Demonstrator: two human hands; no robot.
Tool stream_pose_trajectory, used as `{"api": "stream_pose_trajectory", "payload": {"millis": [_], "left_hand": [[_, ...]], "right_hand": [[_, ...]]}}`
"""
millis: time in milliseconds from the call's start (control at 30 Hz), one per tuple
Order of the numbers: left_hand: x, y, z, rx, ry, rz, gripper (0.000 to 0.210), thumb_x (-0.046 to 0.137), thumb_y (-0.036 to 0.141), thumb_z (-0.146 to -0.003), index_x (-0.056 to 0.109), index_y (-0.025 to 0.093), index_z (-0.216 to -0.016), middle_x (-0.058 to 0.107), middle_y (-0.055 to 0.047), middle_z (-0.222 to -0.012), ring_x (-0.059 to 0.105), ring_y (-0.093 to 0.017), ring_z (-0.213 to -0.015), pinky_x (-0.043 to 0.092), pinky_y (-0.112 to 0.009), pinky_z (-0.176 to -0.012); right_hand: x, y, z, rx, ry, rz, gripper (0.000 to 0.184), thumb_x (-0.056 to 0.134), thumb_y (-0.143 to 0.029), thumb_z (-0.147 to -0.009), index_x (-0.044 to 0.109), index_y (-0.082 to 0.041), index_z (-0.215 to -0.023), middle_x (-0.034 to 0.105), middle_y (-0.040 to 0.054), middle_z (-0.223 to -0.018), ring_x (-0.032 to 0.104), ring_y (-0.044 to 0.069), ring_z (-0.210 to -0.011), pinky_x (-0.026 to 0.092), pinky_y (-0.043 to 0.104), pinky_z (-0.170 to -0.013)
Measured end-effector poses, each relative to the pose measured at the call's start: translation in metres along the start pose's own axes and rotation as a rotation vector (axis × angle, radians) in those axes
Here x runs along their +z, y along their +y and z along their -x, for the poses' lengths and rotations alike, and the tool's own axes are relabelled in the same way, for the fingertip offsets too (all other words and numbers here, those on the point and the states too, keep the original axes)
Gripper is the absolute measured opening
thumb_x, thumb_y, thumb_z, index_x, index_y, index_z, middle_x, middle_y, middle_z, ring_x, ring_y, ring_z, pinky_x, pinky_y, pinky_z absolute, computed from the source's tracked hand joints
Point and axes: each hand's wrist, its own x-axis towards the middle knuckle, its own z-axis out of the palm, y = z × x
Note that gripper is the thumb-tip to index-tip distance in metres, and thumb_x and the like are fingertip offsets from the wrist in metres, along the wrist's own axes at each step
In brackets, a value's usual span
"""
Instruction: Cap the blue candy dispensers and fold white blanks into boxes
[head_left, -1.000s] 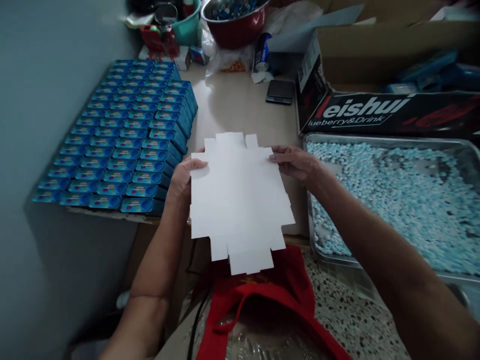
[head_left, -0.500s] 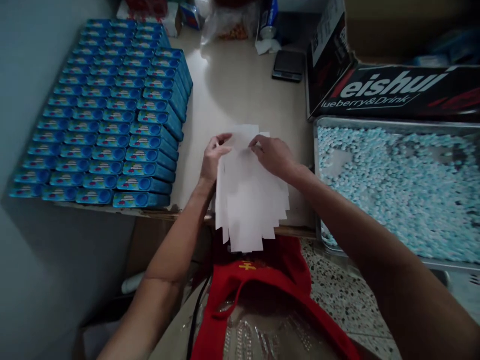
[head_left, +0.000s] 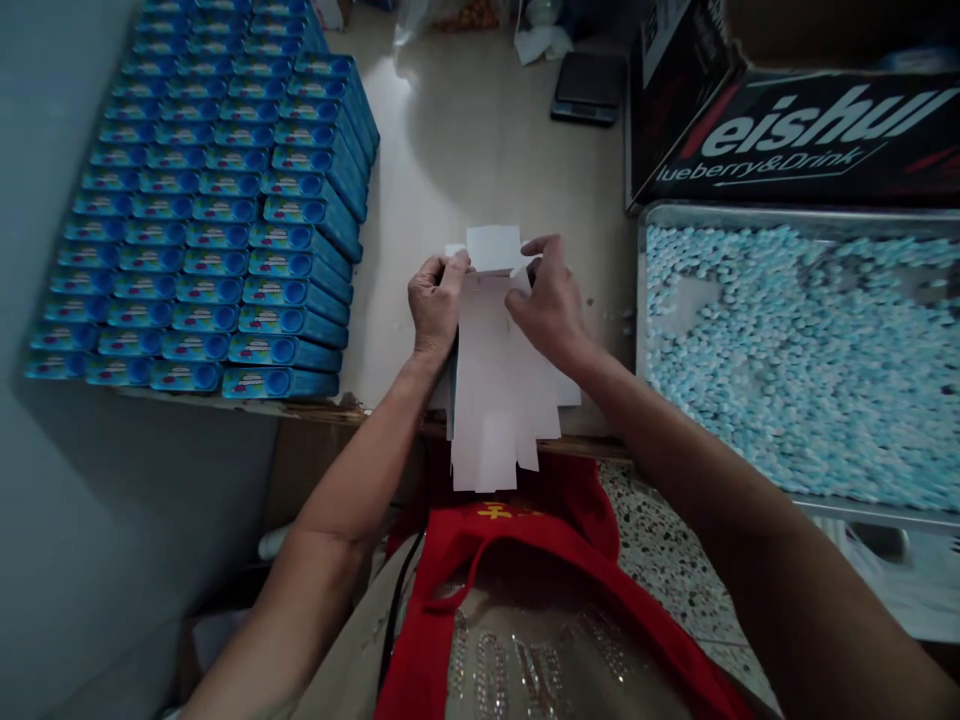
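A stack of flat white box blanks (head_left: 495, 380), cut with stepped flaps at the near end, lies in front of me and overhangs the table edge. At its far end the top blank has a flap (head_left: 493, 248) bent up along a crease. My left hand (head_left: 437, 300) is closed at the far left corner, pinching a small side flap between thumb and fingers. On the opposite side, my right hand (head_left: 549, 300) curls thumb and fingers around the right side flap (head_left: 523, 274), which is bent upward. A strip of blue shows along the stack's left edge.
Rows of stacked blue printed boxes (head_left: 202, 235) fill the table's left side. At right stands a metal tray (head_left: 643, 300) of light-blue and white pieces (head_left: 810, 370), with a black carton (head_left: 795, 140) behind it. A small dark scale (head_left: 589, 88) sits at the back.
The far end of the top blank has gone from flat to having its flaps bent up. Both hands have closed on its corners. The view has tilted slightly downward.
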Motion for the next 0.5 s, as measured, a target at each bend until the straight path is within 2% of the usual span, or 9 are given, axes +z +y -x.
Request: {"api": "stream_pose_trajectory", "payload": {"millis": [100, 167, 267, 333, 400, 500], "left_hand": [[-0.009, -0.001, -0.004, -0.031, -0.090, 0.002, 0.009, 0.071, 0.030, -0.089, 0.070, 0.022, -0.094, 0.073, -0.003, -0.096, 0.068, -0.018, -0.095, 0.054, -0.031, -0.089], [-0.015, -0.001, -0.011, -0.040, -0.188, -0.069, 0.012, 0.072, 0.023, -0.085, 0.072, 0.021, -0.096, 0.072, -0.004, -0.098, 0.067, -0.020, -0.098, 0.053, -0.034, -0.093], [-0.024, -0.003, -0.028, -0.006, -0.316, -0.252, 0.013, 0.078, 0.018, -0.075, 0.075, 0.020, -0.087, 0.070, -0.006, -0.095, 0.064, -0.026, -0.105, 0.051, -0.041, -0.102], [-0.027, -0.009, -0.040, 0.017, -0.371, -0.327, 0.015, 0.083, 0.013, -0.066, 0.074, 0.020, -0.076, 0.067, -0.006, -0.084, 0.063, -0.030, -0.108, 0.049, -0.045, -0.104], [-0.026, -0.016, -0.048, 0.019, -0.385, -0.350, 0.019, 0.085, 0.008, -0.062, 0.071, 0.019, -0.068, 0.061, -0.005, -0.073, 0.063, -0.033, -0.110, 0.048, -0.048, -0.106], [-0.014, -0.029, -0.056, 0.044, -0.312, -0.335, 0.020, 0.083, 0.011, -0.069, 0.065, 0.017, -0.061, 0.057, -0.004, -0.069, 0.065, -0.034, -0.113, 0.049, -0.048, -0.106]], "right_hand": [[0.000, 0.003, -0.001, -0.028, -0.015, -0.017, 0.048, 0.054, -0.022, -0.086, 0.043, -0.025, -0.132, 0.061, 0.0021, -0.086, 0.061, 0.023, -0.078, 0.049, 0.038, -0.076], [0.000, 0.006, -0.002, -0.046, -0.028, -0.003, 0.045, 0.055, -0.022, -0.084, 0.046, -0.025, -0.128, 0.060, 0.0011, -0.084, 0.060, 0.023, -0.077, 0.049, 0.037, -0.075], [-0.005, 0.006, -0.007, -0.100, -0.050, 0.024, 0.045, 0.060, -0.022, -0.084, 0.049, -0.026, -0.127, 0.061, 0.0008, -0.082, 0.061, 0.024, -0.078, 0.050, 0.038, -0.076], [-0.010, 0.003, -0.014, -0.139, -0.097, 0.054, 0.046, 0.062, -0.021, -0.083, 0.053, -0.025, -0.128, 0.065, 0.0015, -0.083, 0.062, 0.025, -0.081, 0.051, 0.038, -0.078], [-0.017, -0.001, -0.024, -0.169, -0.176, 0.084, 0.040, 0.058, -0.020, -0.086, 0.059, -0.023, -0.126, 0.069, 0.0037, -0.089, 0.065, 0.026, -0.089, 0.052, 0.039, -0.084], [-0.025, -0.008, -0.042, -0.222, -0.310, 0.151, 0.027, 0.054, -0.021, -0.091, 0.070, -0.019, -0.113, 0.072, 0.0069, -0.100, 0.067, 0.029, -0.105, 0.051, 0.042, -0.095]]}}
